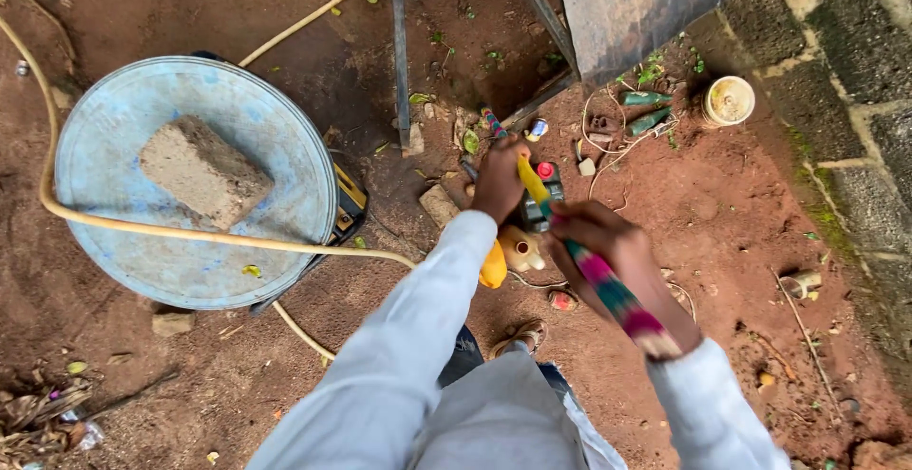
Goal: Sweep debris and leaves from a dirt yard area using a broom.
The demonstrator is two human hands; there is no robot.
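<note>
A long stick wrapped in bright yellow, green and pink bands (608, 285) runs from lower right up toward the ground ahead of me. My left hand (499, 180) is closed around its upper part. My right hand (603, 247) grips it lower down, near the pink bands. The stick's far tip (489, 121) points at the red dirt. Below my hands lie a yellow plastic object (494, 266) and a small dark box with a red cap (543, 185). My sandalled foot (521, 337) stands on the dirt.
A round blue lid (104, 166) carries a grey brick (204, 171) at left, crossed by a tan hose (190, 233). Metal frame legs (399, 47) stand ahead. A stone block wall (845, 62) lines the right, with a white cup (730, 100) and green bottles (646, 109) at its foot.
</note>
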